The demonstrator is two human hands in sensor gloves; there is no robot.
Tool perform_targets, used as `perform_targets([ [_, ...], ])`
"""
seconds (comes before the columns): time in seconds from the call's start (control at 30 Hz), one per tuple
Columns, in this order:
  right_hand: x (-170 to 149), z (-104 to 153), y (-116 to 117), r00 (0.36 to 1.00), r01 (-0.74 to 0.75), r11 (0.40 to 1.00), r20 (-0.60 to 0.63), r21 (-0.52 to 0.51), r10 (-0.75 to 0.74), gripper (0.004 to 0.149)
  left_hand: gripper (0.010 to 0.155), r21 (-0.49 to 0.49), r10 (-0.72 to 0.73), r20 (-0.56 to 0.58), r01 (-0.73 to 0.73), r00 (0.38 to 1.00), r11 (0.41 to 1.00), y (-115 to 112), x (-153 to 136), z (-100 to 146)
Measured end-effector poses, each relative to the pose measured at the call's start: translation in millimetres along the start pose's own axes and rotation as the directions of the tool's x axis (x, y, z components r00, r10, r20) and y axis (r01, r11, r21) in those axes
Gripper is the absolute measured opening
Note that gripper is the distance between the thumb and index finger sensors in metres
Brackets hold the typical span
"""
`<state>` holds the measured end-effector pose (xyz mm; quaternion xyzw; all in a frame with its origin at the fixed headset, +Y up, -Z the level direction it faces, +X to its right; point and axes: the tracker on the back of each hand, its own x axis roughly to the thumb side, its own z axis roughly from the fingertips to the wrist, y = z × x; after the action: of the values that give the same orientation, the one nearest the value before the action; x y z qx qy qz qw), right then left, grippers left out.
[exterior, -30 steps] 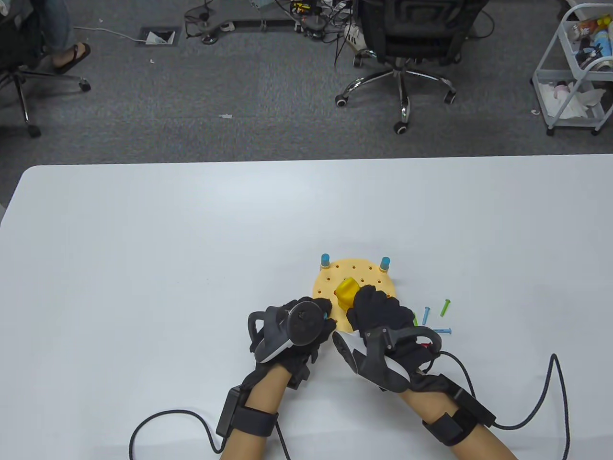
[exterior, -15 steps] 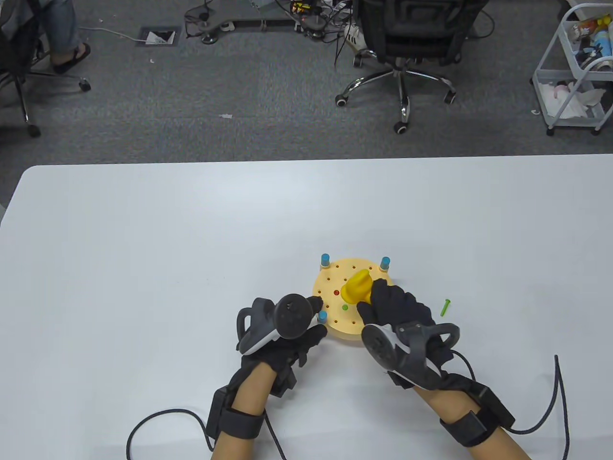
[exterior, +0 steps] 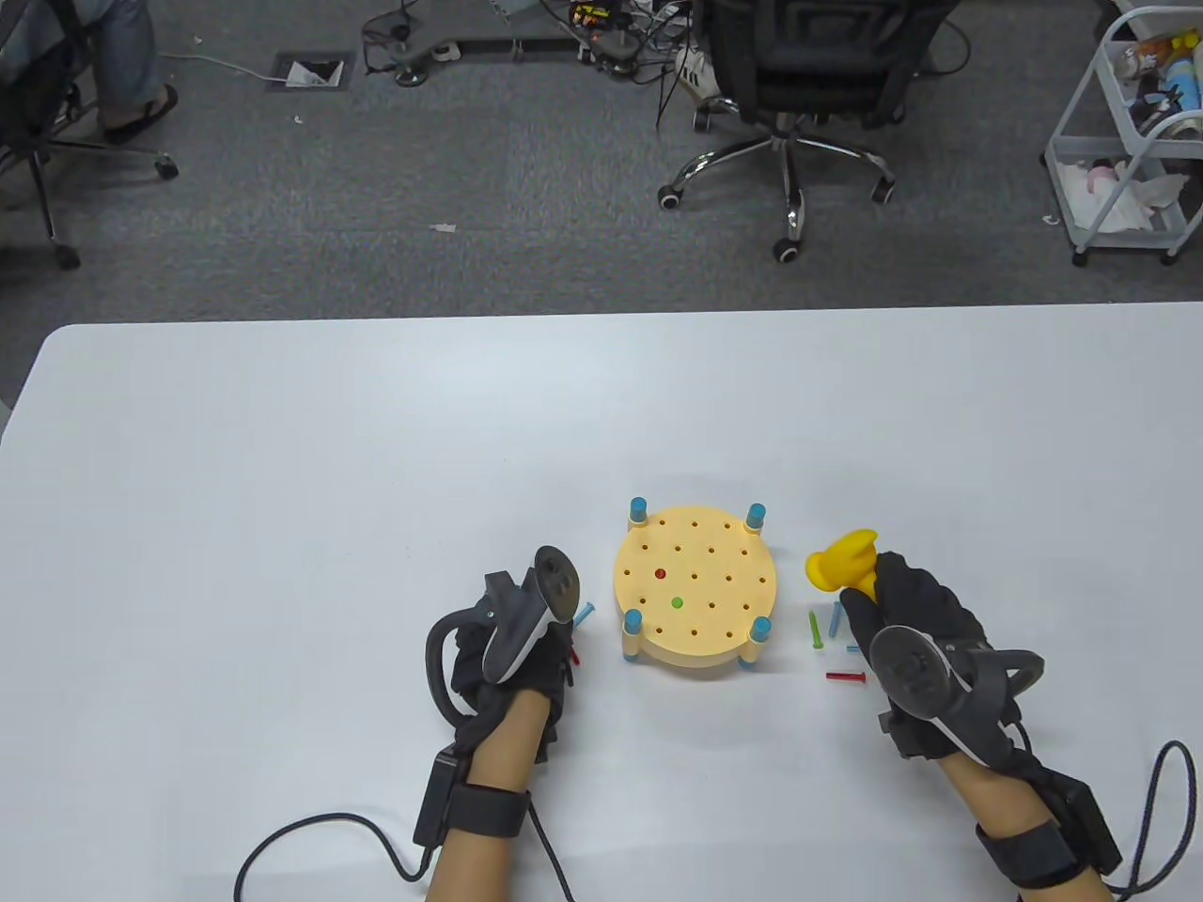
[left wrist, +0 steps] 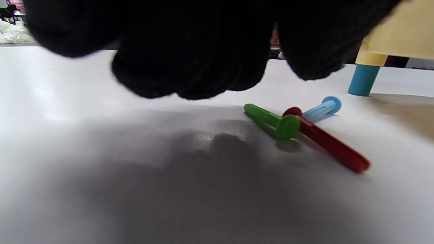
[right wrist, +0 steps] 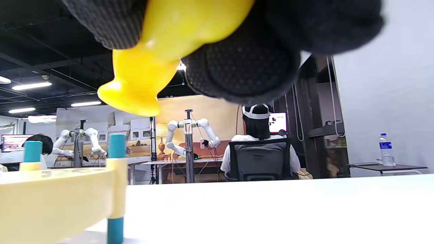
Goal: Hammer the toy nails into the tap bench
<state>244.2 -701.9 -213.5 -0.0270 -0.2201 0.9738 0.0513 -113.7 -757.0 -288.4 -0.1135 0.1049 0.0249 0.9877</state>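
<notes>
The round yellow tap bench (exterior: 724, 615) stands on blue legs, with a red nail head (exterior: 660, 573) and a green nail head (exterior: 677, 601) sunk in its top. To its right, my right hand (exterior: 907, 601) grips the yellow toy hammer (exterior: 843, 561), whose head points left toward the bench; the hammer (right wrist: 152, 61) fills the top of the right wrist view. My left hand (exterior: 554, 658) hovers left of the bench with loosely curled fingers (left wrist: 190, 61) holding nothing, just above green (left wrist: 271, 120), red (left wrist: 329, 144) and blue (left wrist: 322, 108) loose nails.
Several more loose nails lie between the bench and my right hand: a green nail (exterior: 816, 629), a blue nail (exterior: 835, 617) and a red nail (exterior: 846, 676). Glove cables trail off the table's near edge. An office chair (exterior: 799, 75) and a cart (exterior: 1128, 141) stand beyond the far edge.
My right hand swung the hammer off the bench top to its right. My left hand let go of the bench edge and drew back left, leaving the green nail seated.
</notes>
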Motion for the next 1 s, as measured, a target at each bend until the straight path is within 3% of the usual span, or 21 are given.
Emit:
perform_targets([
  [0.23, -31, 0, 5, 0.995, 0.058, 0.998, -0.077, 0.031, -0.056, 0.062, 0.053, -0.094, -0.016, -0.015, 0.014, 1.0, 0.995, -9, 2, 0],
  [1.0, -30, 2, 6, 0.996, 0.045, 0.997, -0.078, 0.061, -0.04, 0.063, 0.048, -0.118, 0.0, -0.09, -0.011, 0.996, 0.993, -14, 0, -8],
])
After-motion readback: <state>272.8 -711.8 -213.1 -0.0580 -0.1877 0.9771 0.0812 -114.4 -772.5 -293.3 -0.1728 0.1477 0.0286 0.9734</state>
